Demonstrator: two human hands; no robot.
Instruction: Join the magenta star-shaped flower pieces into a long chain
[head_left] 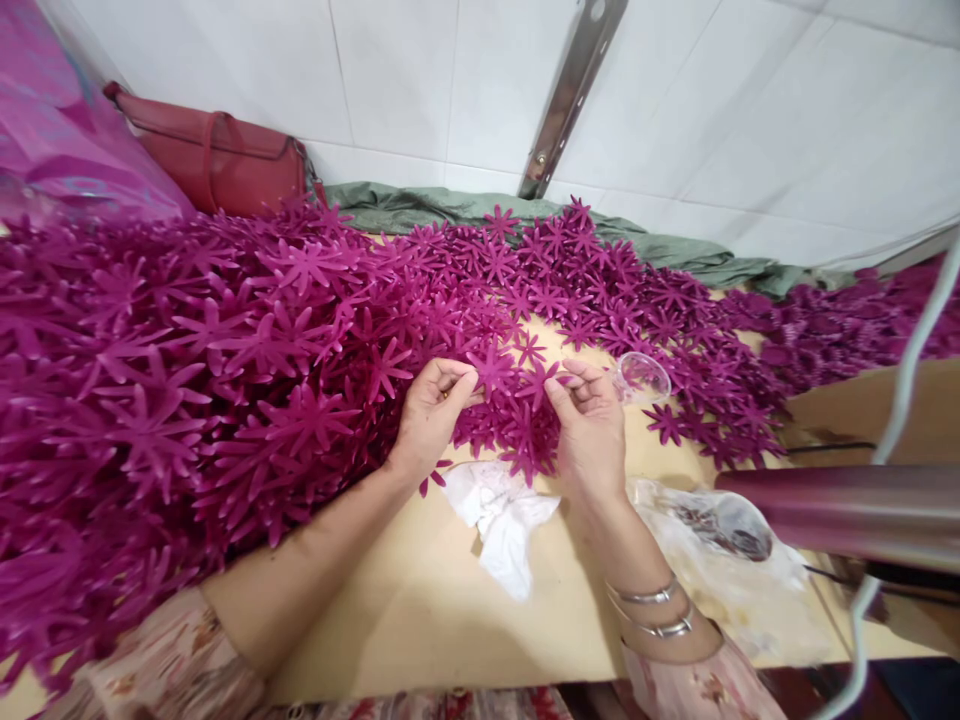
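Note:
A great heap of magenta star-shaped flower pieces (225, 340) covers the left and back of the pale table (420, 610). My left hand (431, 410) is closed in a pinch on one magenta flower piece (491, 368) at the heap's near edge. My right hand (592, 420) is also closed, pinching a neighbouring flower piece (541, 380) between thumb and fingers. The two hands sit close together, a few flowers apart. Two silver bangles (652, 610) ring my right wrist.
A crumpled white tissue (502, 515) lies between my forearms. A small clear cup (641, 378) stands right of my right hand. A clear plastic bag (727, 545), a metal tube (847, 510) and a white cable (907, 390) are at right. A red handbag (217, 160) leans on the tiled wall.

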